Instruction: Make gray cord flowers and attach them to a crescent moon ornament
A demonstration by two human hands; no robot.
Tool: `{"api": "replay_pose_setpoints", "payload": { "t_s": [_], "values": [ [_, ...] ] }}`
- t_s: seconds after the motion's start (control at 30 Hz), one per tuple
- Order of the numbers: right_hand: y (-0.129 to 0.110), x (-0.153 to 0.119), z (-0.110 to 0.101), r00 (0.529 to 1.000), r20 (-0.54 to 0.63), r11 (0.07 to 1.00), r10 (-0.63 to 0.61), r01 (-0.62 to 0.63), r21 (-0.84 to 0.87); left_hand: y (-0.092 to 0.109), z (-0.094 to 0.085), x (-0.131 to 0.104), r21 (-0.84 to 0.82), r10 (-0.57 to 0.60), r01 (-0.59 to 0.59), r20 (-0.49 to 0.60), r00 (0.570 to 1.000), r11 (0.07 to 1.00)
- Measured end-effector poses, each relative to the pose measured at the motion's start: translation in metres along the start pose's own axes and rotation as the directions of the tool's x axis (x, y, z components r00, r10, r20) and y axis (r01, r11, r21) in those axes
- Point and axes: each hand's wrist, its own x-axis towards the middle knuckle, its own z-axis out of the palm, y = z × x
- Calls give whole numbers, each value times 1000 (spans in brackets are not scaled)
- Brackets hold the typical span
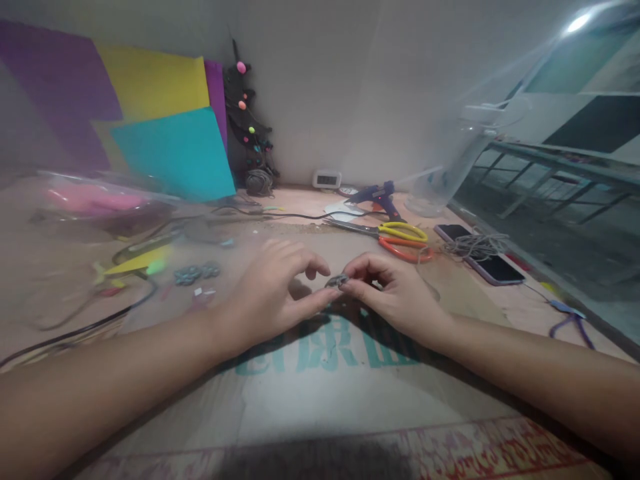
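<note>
Flat beige sheet with green printed lettering [350,397], right hand [400,293] pinching a small grey piece [337,281], left hand [273,290] beside it with thumb and forefinger parted, yellow-and-orange-handled metal scissors [367,230] beyond

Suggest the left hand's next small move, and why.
Perhaps lower the index finger of the left hand toward its thumb, steadying the small grey piece: the right hand pinches it, while that finger stands apart from the left thumb.

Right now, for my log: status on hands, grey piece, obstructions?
Right hand pinching small grey piece. Left hand open, thumb beside it. Scissors beyond, not blocking.
</note>
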Motion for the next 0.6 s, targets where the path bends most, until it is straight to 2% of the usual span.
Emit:
{"api": "replay_pose_setpoints", "payload": {
  "t_s": [0.17, 0.27, 0.33, 0.43, 0.6],
  "values": [
    [1, -5, 2, 981, -14, 978, -192, 190, -90, 3, -1, -1, -9, -7, 8, 15, 1000, 1000],
    [1, -6, 2, 967, -2, 959, -255, 253, -126, 1, 0, -2, -6, -22, 22, 34, 999, 1000],
    [0, -5, 1, 971, -11, 965, -240, 237, -111, -2, 0, -2, 15, -18, 17, 41, 999, 1000],
    [-2, -3, 0, 988, -28, 987, -152, 150, -56, -6, 0, -2, 55, -15, 13, 41, 999, 998],
    [-6, 0, -1, 999, -30, 999, -34, 34, 7, -7, 0, -1, 27, -94, 92, 49, 994, 995]
  ]
}}
